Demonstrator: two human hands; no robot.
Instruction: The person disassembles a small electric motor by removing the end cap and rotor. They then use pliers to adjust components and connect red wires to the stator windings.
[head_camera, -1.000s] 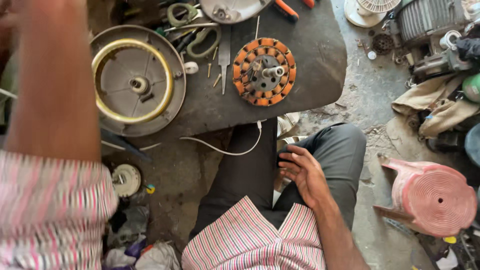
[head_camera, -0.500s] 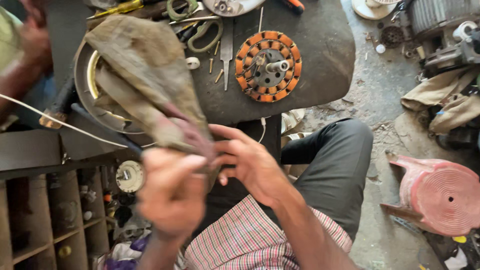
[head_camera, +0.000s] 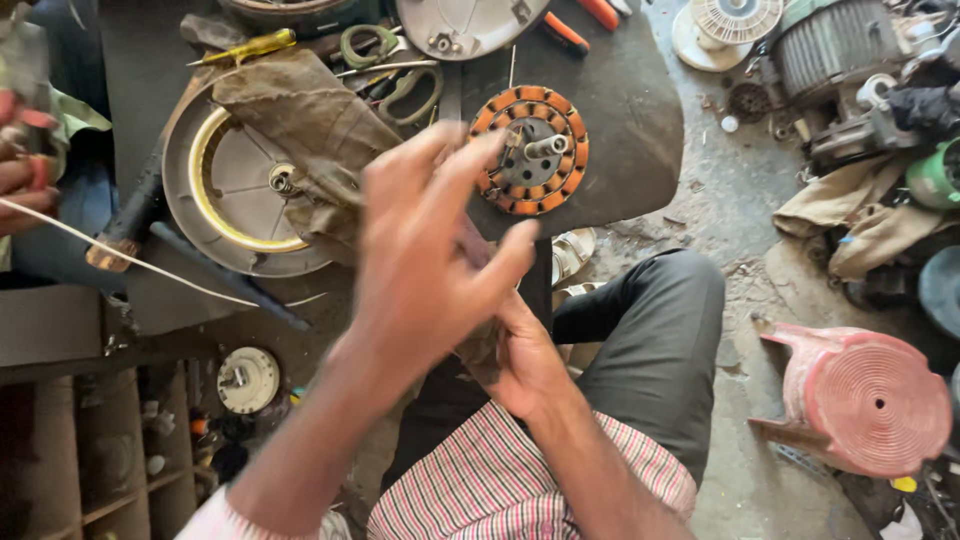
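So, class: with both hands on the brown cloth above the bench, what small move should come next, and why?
Probably a pull of the cloth towards the lap. The left hand is raised, fingers spread, against it; the right hand grips its lower end. The rest is draped over the round fan cover, hiding part of it.

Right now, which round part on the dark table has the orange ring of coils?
The motor stator, right of the raised left hand. The round cover under the brown rag is grey with a yellow rim.
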